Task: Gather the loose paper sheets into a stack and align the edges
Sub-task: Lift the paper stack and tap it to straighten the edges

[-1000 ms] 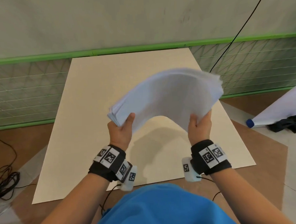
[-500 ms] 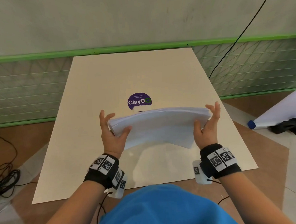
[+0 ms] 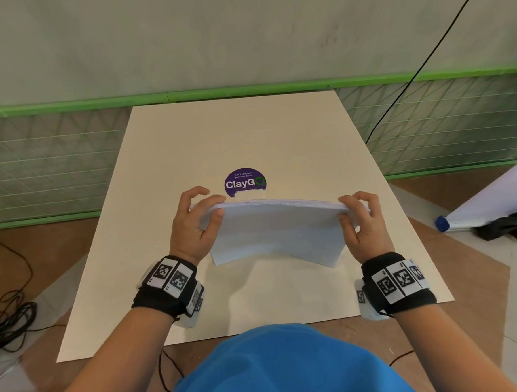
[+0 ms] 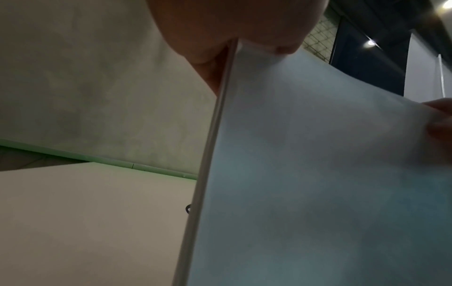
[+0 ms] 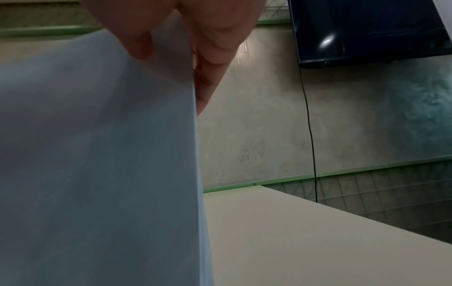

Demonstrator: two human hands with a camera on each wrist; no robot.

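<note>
A stack of white paper sheets (image 3: 277, 230) stands on its long lower edge on the cream board (image 3: 248, 136), tilted towards me. My left hand (image 3: 197, 220) grips the stack's upper left corner, thumb on the near face and fingers curled behind. At the upper right corner my right hand (image 3: 361, 217) holds it the same way. The left wrist view shows the stack's left side edge (image 4: 208, 154) with my left hand (image 4: 220, 38) pinching its top. In the right wrist view the paper stack (image 5: 97, 154) fills the left half, my right hand (image 5: 190, 42) pinching its top corner.
A round purple ClayGo sticker (image 3: 244, 182) lies on the board just behind the stack. A green-railed mesh fence (image 3: 427, 121) runs behind the board. A black cable (image 3: 424, 61) hangs at the right. A rolled white sheet with a blue cap (image 3: 441, 223) and black cloth (image 3: 510, 227) lie right.
The stack was held arched in the air a second ago. It has come down and stands on edge on the board, and both hands have shifted up to its top corners.
</note>
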